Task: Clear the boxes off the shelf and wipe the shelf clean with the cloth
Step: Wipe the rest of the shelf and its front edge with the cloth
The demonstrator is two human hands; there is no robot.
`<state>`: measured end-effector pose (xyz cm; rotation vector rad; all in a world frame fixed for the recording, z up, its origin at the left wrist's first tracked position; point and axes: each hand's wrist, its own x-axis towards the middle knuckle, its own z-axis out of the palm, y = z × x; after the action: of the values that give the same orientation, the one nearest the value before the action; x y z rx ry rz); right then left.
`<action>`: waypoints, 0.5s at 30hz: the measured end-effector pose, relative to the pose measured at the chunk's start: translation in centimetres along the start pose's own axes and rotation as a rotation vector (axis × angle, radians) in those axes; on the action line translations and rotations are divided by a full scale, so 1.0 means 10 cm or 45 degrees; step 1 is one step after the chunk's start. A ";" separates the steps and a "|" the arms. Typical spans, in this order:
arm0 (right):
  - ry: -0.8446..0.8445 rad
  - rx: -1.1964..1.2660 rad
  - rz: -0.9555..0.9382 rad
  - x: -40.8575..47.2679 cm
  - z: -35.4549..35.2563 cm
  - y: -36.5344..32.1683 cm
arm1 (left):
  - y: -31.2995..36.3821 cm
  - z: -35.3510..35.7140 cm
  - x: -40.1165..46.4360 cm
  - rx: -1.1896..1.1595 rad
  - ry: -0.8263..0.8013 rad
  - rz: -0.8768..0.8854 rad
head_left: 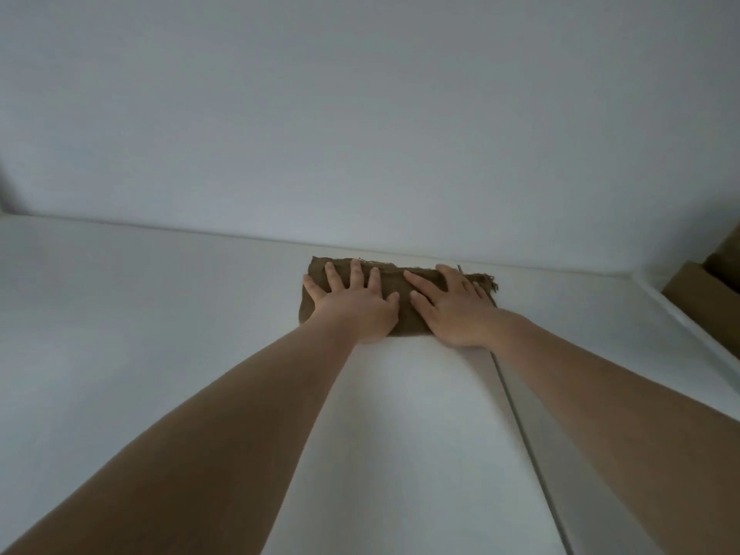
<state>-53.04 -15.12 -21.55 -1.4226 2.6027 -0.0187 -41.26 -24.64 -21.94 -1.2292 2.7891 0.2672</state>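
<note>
— Both hands are laid flat on the cloth (pixel 400 304); the left hand (pixel 354 300) is spread wide, fingers apart, palm pressed down on the cloth's left half; the right hand (pixel 454 308) is likewise opened out and pressed on the right half; nothing is gripped by either, the cloth being only pinned beneath the palms

— And where is the cloth placed?

— It is seen folded into a long brown band on the white shelf (pixel 160 334), close to the back wall (pixel 360 134); its long axis is run left to right, roughly along the wall line; a frayed end is pointed to the right, just past the right hand

— Are any containers shown?

— A cardboard box (pixel 704 298) is glimpsed at the far right edge, beyond the shelf's side; it is cut off by the frame, and its contents cannot be told; a seam (pixel 532 454) in the shelf surface is seen under the right forearm
</note>
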 end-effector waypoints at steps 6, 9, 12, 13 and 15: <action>0.032 0.040 0.090 0.29 -0.05 0.00 | 0.01 -0.05 0.29 0.011 -0.013 0.026; 0.054 0.056 0.172 0.32 -0.06 -0.08 | -0.05 -0.08 0.40 0.005 -0.012 0.062; 0.044 0.069 0.258 0.34 -0.08 -0.20 | -0.12 -0.09 0.44 0.008 -0.006 0.122; 0.031 0.068 0.272 0.33 -0.08 -0.23 | -0.14 -0.10 0.43 0.015 -0.006 0.140; 0.008 0.067 0.274 0.33 -0.05 -0.33 | -0.24 -0.11 0.43 0.020 -0.012 0.152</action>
<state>-52.13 -19.75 -21.25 -1.1210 2.7237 -0.0630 -42.38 -29.61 -21.78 -1.0564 2.8552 0.2577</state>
